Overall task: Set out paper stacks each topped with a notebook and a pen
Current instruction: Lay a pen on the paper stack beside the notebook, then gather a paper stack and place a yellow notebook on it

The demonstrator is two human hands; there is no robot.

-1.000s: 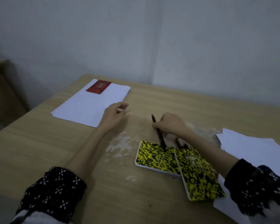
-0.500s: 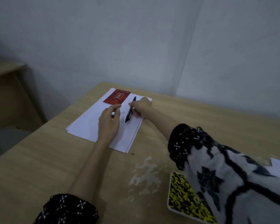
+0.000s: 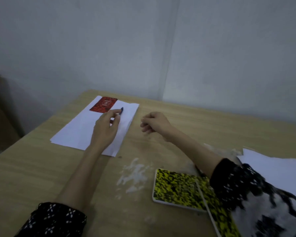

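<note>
Since half a second ago your right hand [image 3: 153,123] has let go of the pen [image 3: 121,111] and pulled back off the paper stack [image 3: 85,127]; it now hangs over the bare desk [image 3: 32,168] just right of the sheets, its fingers [image 3: 143,125] loosely curled with nothing in them. Your left hand [image 3: 106,129] has taken over at the pen: it lies across the stack with thumb and forefinger reaching to the dark pen, only the far tip of which shows past your fingertips. You seem to pinch it lightly, but whether the grip is closed on it or merely touching cannot be told, since your hand covers most of the barrel.

At the far corner of that same stack lies the red notebook [image 3: 104,104], flat, with the pen tip just to its right on the white paper.

Nearer you, on the right, two yellow-and-black notebooks [image 3: 176,187] lie overlapping on the desk, partly under your patterned right sleeve [image 3: 246,189]. Beyond them a second paper stack [image 3: 277,168] sits at the right edge. White scuffed patches [image 3: 135,175] mark the desk between the two stacks.
</note>
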